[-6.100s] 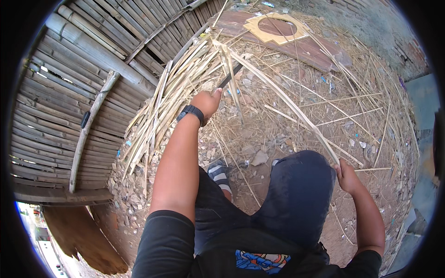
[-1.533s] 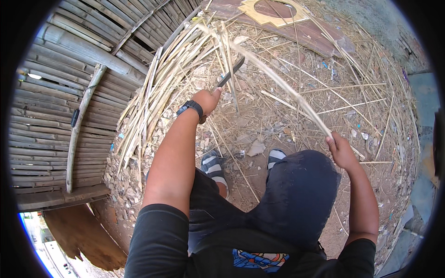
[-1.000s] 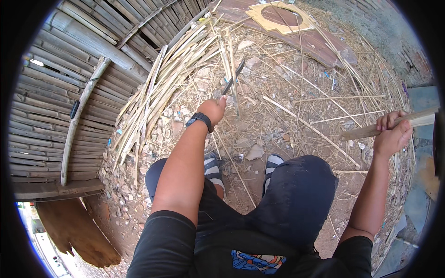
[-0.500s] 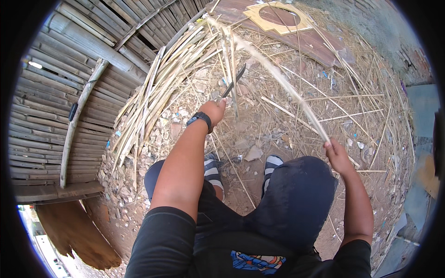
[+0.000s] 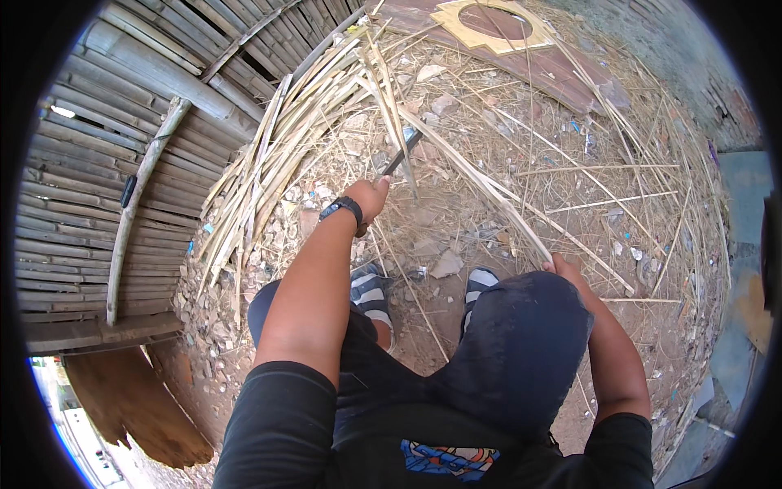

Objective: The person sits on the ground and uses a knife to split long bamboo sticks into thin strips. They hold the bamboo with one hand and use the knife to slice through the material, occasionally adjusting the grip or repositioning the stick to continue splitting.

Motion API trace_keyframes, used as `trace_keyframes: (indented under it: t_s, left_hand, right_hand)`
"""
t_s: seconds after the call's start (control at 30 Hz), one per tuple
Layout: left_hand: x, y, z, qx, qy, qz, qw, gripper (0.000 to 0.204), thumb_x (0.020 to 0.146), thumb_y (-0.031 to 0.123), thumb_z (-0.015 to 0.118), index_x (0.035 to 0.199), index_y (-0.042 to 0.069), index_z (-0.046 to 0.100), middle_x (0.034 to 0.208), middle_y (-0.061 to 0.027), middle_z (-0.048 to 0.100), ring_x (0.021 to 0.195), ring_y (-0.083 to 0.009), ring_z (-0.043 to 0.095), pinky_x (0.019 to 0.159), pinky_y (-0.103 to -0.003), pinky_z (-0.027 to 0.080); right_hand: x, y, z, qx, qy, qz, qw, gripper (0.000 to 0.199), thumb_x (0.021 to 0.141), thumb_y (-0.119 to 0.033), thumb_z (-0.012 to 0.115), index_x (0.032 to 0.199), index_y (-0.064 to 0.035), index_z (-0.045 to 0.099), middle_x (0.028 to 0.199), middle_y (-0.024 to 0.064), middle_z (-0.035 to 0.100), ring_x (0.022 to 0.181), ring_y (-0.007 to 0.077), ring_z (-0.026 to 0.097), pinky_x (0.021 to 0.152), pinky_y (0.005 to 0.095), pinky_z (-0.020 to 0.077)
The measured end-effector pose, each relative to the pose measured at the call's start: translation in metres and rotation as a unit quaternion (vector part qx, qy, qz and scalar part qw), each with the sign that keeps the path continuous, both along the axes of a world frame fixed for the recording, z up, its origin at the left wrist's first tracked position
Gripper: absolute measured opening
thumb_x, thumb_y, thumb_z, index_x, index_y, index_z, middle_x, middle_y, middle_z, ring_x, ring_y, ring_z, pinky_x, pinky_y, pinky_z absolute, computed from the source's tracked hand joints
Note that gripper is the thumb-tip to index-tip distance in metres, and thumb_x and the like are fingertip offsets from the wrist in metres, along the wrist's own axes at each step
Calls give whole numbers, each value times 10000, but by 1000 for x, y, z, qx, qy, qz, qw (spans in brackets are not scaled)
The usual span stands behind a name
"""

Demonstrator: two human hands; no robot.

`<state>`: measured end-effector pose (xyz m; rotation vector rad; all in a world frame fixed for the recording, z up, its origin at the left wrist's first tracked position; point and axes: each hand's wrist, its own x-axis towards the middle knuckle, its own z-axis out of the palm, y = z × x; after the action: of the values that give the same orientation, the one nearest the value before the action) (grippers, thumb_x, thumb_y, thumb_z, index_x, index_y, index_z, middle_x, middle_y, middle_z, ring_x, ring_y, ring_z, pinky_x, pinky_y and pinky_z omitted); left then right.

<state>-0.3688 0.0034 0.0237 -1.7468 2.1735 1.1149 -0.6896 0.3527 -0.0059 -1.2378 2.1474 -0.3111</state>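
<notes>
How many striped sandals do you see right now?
2. One sandal is beside the left forearm, below the left hand. The other sandal sits right of it, partly hidden by the dark hood.

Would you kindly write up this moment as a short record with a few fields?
Setting: bare ground strewn with dry straw and stones
Left hand: gripping a dark-bladed knife, blade laid against a long bamboo strip
Right hand: holding the near end of that strip
Left wrist: black watch
Left side: heap of split bamboo slats beside a bamboo wall
Far side: yellow frame on a board
</notes>
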Motion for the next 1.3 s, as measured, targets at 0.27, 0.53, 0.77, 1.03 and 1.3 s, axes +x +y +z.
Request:
trace_keyframes:
  t_s: [0.27,0.53,0.77,1.03,1.3]
  left_hand:
    - [-6,17,8,30,-13,6,999,731,978,574,373,1183,-91,600,956,-261,690,855,-367,695,804,-450,540]
    - [-27,19,-11,-4,42,12,999,783,967,618,365,1057,-120,613,897,-293,678,722,-394,689,785,-460,533]
    - [-4,22,-12,52,-39,44,997,726,989,555,350,1132,-101,625,914,-264,697,879,-391,693,841,-459,526]
    - [-1,8,-58,68,52,124,989,741,983,565,340,1009,-93,680,815,-243,694,853,-369,694,840,-456,510]
    - [18,4,-100,-46,52,106,992,781,972,605,369,913,-118,660,681,-236,666,624,-331,694,680,-427,554]
  right_hand:
    - [-16,-22,96,-257,-158,-202,932,380,1059,-415,395,986,-62,515,660,-18,450,524,67,429,455,245,344]
    - [-4,13,-35,-91,-47,-64,993,342,1052,-362,424,1097,-31,501,729,138,585,630,252,568,596,394,450]
    - [-22,50,-24,-64,-14,-93,994,316,1044,-330,443,1043,-21,506,697,226,577,661,400,596,621,476,440]
    - [-146,35,40,-114,234,-59,964,283,1057,-303,412,1004,-32,475,673,230,561,611,434,560,545,474,409]
    - [-148,-70,120,-87,356,42,930,253,1033,-307,448,1058,-63,508,779,251,630,759,481,609,649,551,451]
